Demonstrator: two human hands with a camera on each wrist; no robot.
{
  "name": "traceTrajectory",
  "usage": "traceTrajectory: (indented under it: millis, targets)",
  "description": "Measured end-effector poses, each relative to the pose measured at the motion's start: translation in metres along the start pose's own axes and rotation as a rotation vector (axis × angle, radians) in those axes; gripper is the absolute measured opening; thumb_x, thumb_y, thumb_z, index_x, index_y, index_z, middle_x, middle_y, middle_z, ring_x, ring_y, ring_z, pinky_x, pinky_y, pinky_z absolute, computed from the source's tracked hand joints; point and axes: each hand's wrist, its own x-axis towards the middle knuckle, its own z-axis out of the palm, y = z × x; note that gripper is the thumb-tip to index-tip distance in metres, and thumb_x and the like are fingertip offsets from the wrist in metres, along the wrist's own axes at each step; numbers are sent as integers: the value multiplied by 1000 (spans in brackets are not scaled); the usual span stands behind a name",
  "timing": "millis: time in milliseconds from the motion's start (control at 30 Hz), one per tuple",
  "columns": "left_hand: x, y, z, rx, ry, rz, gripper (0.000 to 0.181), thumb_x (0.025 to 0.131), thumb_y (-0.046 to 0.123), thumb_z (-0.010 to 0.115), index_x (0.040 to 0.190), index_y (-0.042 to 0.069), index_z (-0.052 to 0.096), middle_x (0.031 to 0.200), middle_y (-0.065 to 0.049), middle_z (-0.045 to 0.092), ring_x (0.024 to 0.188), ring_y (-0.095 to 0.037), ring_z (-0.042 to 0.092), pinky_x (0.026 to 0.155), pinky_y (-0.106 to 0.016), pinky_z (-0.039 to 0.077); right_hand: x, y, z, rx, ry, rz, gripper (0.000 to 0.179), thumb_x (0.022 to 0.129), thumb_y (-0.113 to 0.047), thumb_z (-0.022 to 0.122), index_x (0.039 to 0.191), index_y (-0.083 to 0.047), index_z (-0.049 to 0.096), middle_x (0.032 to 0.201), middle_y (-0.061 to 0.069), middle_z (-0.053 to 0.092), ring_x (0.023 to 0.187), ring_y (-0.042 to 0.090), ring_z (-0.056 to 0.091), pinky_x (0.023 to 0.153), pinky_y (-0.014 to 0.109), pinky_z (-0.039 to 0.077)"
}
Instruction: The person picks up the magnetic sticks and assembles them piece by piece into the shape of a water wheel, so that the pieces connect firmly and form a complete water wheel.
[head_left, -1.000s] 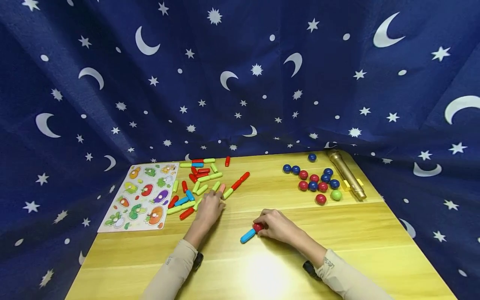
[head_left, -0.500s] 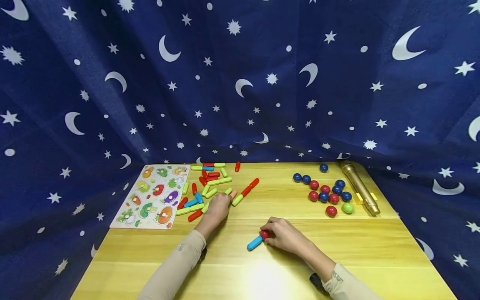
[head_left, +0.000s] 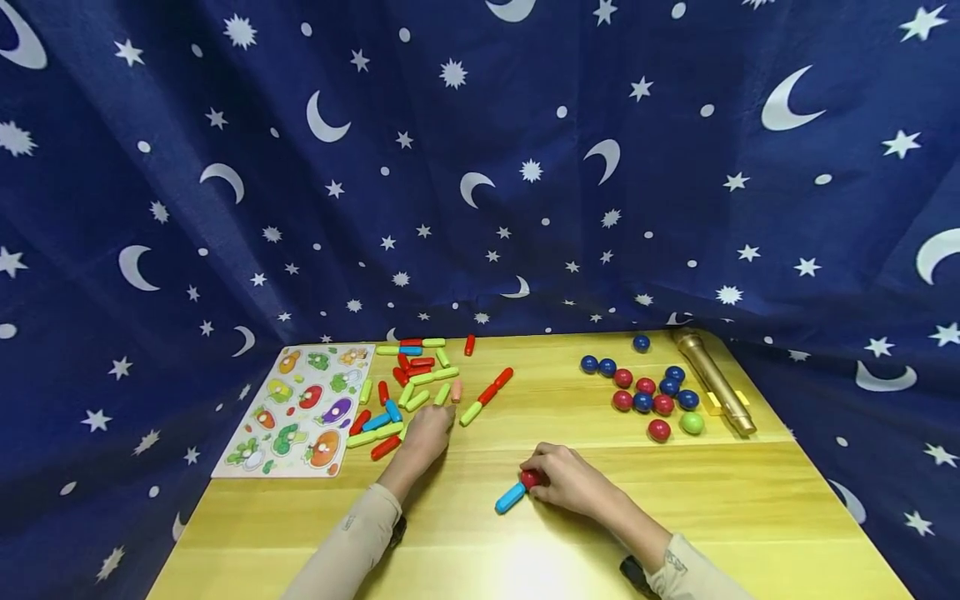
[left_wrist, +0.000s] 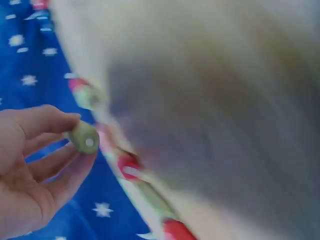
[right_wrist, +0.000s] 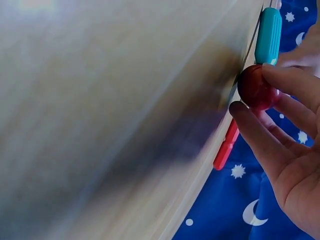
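My left hand (head_left: pixel 429 430) is at the near side of the scattered sticks. In the left wrist view its thumb and fingers pinch a yellow-green magnetic stick (left_wrist: pixel 82 136), end on to the camera, with a pale dot at its tip. A short pink stick (head_left: pixel 457 391) lies just beyond the knuckles. Front and centre on the table, my right hand (head_left: pixel 568 478) holds a red ball (head_left: pixel 529 478) between thumb and fingers. A blue stick (head_left: pixel 511 498) adjoins that ball, pointing toward the near left; the right wrist view shows the ball (right_wrist: pixel 256 91) against the stick's end (right_wrist: pixel 269 37).
Left of the sticks lies a vegetable puzzle board (head_left: pixel 291 443). A joined red and green row of sticks (head_left: pixel 487 395) lies right of the left hand. Blue and red balls with one green ball (head_left: pixel 692 423) sit back right, beside a gold microphone (head_left: pixel 714 382). A starry curtain (head_left: pixel 480 167) hangs behind.
The left hand has drawn back slightly from the pink stick, which now shows whole. The right hand keeps its hold on the red ball. The head view has shifted.
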Motion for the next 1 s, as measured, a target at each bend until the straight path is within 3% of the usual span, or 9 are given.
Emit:
traceTrajectory:
  millis: [133,233,333,433,600,700,800,900,1000]
  targets:
    - [-13,16,-12,-251,-7,12,30,80,-1,72,110,4,73,96,-14,72,79,-24,67,62,-33,54,-2,1,-1,49,-13,11,31,79,-8,78,110,-6,74,93,3,63,75,4,53,62,16,46]
    - [-22,33,-17,-478,-81,28,22,82,10,77,103,9,73,93,-8,71,76,-12,64,62,-25,51,-3,4,-2,81,-29,30,35,77,-6,78,112,-8,74,92,3,60,73,3,47,60,16,42]
    - [-27,47,-14,-610,-148,20,20,77,21,82,91,15,69,84,0,70,65,-1,56,59,-18,46,-3,7,-4,95,-44,44,35,78,-10,79,113,-8,73,93,2,57,75,2,46,62,16,42]
    - [-30,54,-5,-722,-194,-36,23,73,21,85,85,17,65,74,3,64,57,0,48,53,-18,40,-2,6,-2,125,-54,44,35,79,-15,80,112,-6,73,94,2,58,76,3,49,62,16,42]
    - [-33,58,12,-931,-288,-147,23,73,5,83,85,10,64,64,3,48,56,-7,42,49,-19,33,-1,7,2,185,-31,60,35,76,-14,82,108,-2,73,91,4,70,73,8,61,63,17,48]
    - [-30,60,16,-979,-303,-178,23,73,3,83,82,7,62,65,5,52,57,-7,47,49,-19,36,-1,10,0,242,-14,92,29,74,-8,83,101,-4,72,90,8,73,73,12,68,63,18,51]
    - [-27,59,16,-961,-296,-176,24,72,3,84,81,6,61,68,4,57,57,-5,50,50,-18,39,0,11,-1,249,3,101,25,74,-6,82,97,-7,71,90,8,73,71,11,67,60,16,50]
    - [-24,58,13,-822,-272,-102,26,71,7,85,84,8,62,73,2,62,61,-5,51,54,-20,41,1,11,-2,214,16,99,25,75,-10,82,98,-8,72,91,5,70,71,9,63,61,16,48]
    - [-24,58,9,-592,-260,-16,24,73,17,85,89,15,67,80,2,67,69,-5,55,61,-20,43,2,10,-3,214,7,93,25,76,-13,82,99,-9,74,92,3,68,74,10,64,64,16,49]
